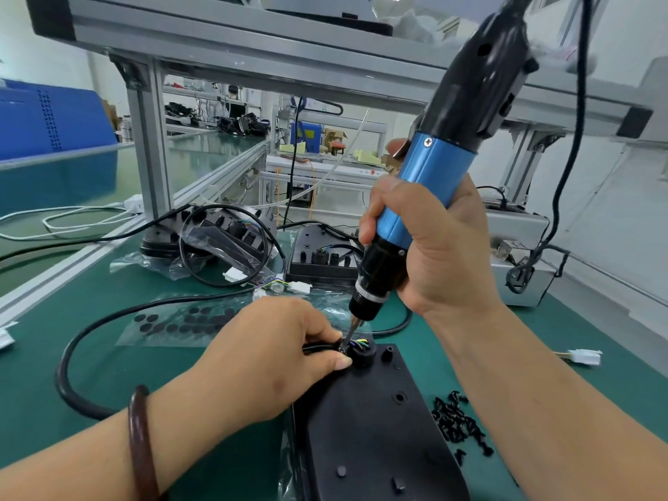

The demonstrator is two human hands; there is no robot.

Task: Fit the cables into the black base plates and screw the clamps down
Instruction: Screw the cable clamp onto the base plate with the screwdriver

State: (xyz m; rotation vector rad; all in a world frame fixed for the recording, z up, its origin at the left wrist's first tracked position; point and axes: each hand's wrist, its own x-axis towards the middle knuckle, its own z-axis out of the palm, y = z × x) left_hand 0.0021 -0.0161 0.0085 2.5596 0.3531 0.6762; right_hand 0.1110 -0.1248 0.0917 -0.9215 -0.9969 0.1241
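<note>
Head view: right hand (444, 247) gripped the driver (426, 182), bit slanting down onto the clamp (359, 353) beside left hand (267, 352), which pinched the cable (108, 320).

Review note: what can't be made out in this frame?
Head view only:
- Screw in the clamp: hidden by the left hand pinching the cable and the screwdriver bit.
- End of the base plate: cut by the bottom edge.
- Top of the screwdriver: blurred, cut by top edge.
- Loose screws: too small to count.
</note>
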